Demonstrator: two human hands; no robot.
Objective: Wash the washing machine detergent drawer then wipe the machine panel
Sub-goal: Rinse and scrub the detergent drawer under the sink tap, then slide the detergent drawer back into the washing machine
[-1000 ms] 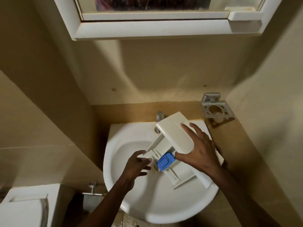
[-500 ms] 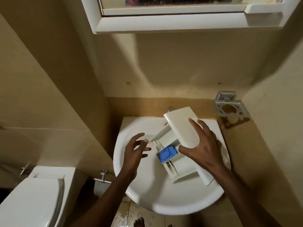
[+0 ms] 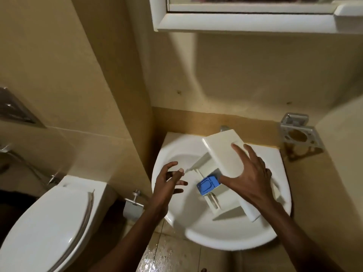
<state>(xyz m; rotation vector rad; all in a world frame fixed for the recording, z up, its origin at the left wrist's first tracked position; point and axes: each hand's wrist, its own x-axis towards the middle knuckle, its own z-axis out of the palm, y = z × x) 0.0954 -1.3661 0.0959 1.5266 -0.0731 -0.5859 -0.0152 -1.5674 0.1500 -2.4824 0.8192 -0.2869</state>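
The white detergent drawer (image 3: 222, 152) lies tilted across the white sink (image 3: 225, 240), its wide front panel towards the tap. A blue insert (image 3: 208, 185) sits in its middle compartment. My right hand (image 3: 249, 179) grips the front panel: the thumb hooks under its lower edge and the fingers spread over the top and right side. My left hand (image 3: 169, 183) hovers over the left of the basin, fingers apart and holding nothing, just short of the drawer's open end.
The tap (image 3: 224, 128) peeks out behind the drawer. A metal holder (image 3: 298, 136) is fixed to the wall at right, and a mirror cabinet (image 3: 245, 20) hangs above. A toilet (image 3: 49, 222) stands at left. The floor (image 3: 167, 256) under the sink looks wet.
My left hand has come off the drawer's open end and moved left with its fingers spread. My right hand stays on the front panel. The view has swung left and the toilet has come into view.
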